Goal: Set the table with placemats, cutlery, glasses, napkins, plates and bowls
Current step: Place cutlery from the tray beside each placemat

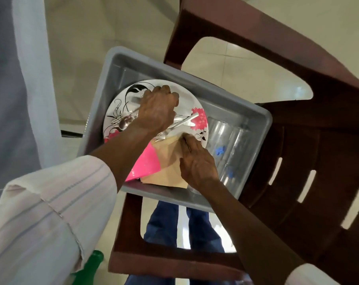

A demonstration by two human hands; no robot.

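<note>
A grey plastic tub (232,103) sits on a brown plastic chair. Inside lies a white plate (187,99) with black and pink flowers, and loose cutlery (182,122) rests on it. My left hand (157,109) is closed over the cutlery on the plate. A pink placemat (145,163) and beige napkins (166,159) lie at the plate's near edge. My right hand (197,161) pinches the top beige napkin. Clear glasses (226,145) with blue marks lie on their sides at the tub's right end.
The brown chair (298,95) has its backrest to the right and an armrest (174,262) near me. Pale tiled floor (82,48) shows beyond. A grey cloth-covered surface (14,89) stands at the left. A green bottle (92,262) pokes up at the bottom left.
</note>
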